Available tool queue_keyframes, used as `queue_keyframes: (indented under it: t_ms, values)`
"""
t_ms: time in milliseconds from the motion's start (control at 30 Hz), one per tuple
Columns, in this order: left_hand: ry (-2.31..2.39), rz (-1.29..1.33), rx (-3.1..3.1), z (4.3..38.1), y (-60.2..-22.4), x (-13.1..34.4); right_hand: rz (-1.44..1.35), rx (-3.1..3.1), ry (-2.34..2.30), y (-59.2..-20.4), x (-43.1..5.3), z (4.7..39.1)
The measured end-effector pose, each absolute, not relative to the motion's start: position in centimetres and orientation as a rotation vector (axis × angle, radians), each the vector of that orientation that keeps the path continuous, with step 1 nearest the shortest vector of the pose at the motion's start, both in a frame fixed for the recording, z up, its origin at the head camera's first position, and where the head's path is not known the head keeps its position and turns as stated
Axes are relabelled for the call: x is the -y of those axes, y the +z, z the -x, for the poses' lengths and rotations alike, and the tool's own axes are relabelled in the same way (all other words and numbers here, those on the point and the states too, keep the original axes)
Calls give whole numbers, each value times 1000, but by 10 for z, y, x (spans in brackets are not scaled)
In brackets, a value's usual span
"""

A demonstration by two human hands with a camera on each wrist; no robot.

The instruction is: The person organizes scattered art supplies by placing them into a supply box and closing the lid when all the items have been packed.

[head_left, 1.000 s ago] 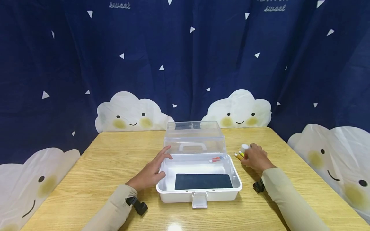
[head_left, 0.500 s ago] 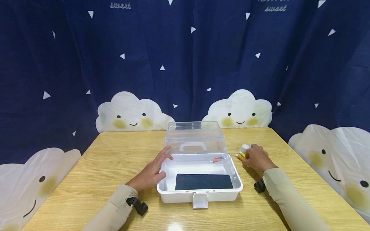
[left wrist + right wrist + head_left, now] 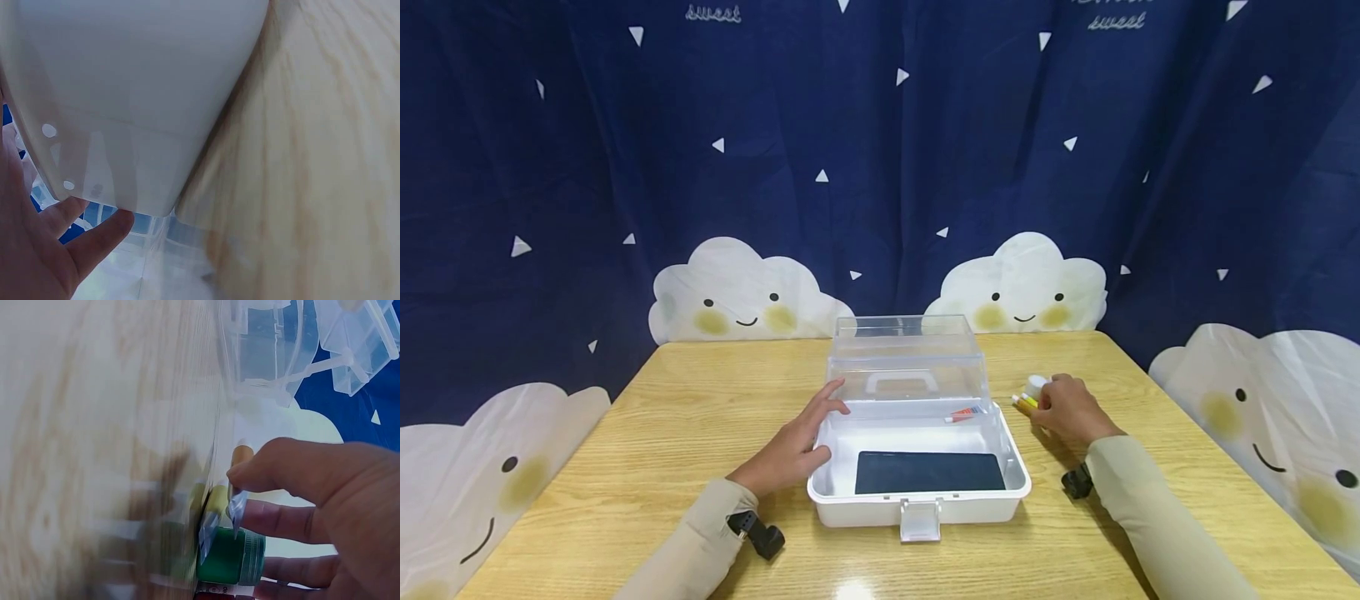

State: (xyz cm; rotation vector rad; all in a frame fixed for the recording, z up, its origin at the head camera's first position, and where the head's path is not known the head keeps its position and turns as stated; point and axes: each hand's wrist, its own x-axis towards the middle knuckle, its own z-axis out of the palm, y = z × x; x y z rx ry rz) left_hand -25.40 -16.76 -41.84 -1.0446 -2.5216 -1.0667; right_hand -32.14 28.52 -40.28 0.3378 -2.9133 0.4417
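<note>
A white plastic box [image 3: 958, 505] stands on the table with its clear lid [image 3: 906, 337] tipped back. My left hand [image 3: 786, 454] rests at the box's left rim, fingers spread; in the left wrist view two fingertips [image 3: 125, 219] touch the rear of its side wall. To the right of the box, my right hand [image 3: 1070, 408] pinches a small orange tube [image 3: 242, 454] with a crimped silver end, between thumb and index finger. A yellow tube [image 3: 216, 501] lies beside it. Just behind is a green jar [image 3: 220, 557], its white top [image 3: 1036, 384] showing in the head view.
Inside the box lie a dark flat rectangular slab [image 3: 928, 472] and a red-orange tube with a white cap [image 3: 962, 414]. A clear latch [image 3: 920, 522] hangs open at the box's front. Something red [image 3: 215, 595] sits past the green jar, mostly hidden.
My right hand has shifted slightly to the right, and the orange tube's tip has moved a little right with it. The left hand and the box keep their places.
</note>
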Motion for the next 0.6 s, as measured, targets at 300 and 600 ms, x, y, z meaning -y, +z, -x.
queue_keyframes:
  t_ms: [300, 600]
  values:
    - [-1057, 1047, 2512, 256, -420, 167, -350, 2883, 431, -404, -287, 322]
    - [-1061, 1052, 2511, 256, -421, 168, -361, 2847, 403, -402, -286, 322]
